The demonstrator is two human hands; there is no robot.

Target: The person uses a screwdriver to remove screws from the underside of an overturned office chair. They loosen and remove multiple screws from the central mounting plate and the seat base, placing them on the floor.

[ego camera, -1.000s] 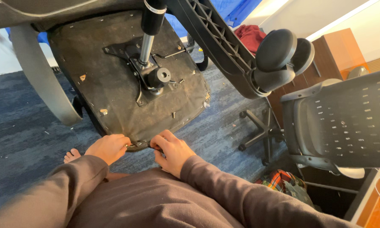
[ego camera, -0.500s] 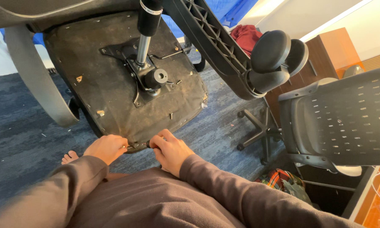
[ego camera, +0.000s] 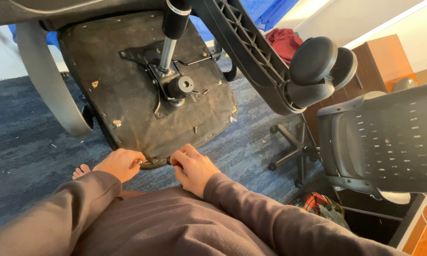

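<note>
Left hand (ego camera: pixel 120 163) and right hand (ego camera: pixel 193 167) both pinching near edge of overturned seat (ego camera: pixel 128 102), grips clenched on fabric rim.

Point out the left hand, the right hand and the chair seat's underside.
left hand (ego camera: pixel 120 163): head view, on the knuckles.
right hand (ego camera: pixel 193 167): head view, back of the hand.
chair seat (ego camera: pixel 128 102): head view, bare dark fabric of its underside.

Bright daylight from upper right, soft shadows on carpet, mostly sharp, slight wide-angle stretch at edges
</note>
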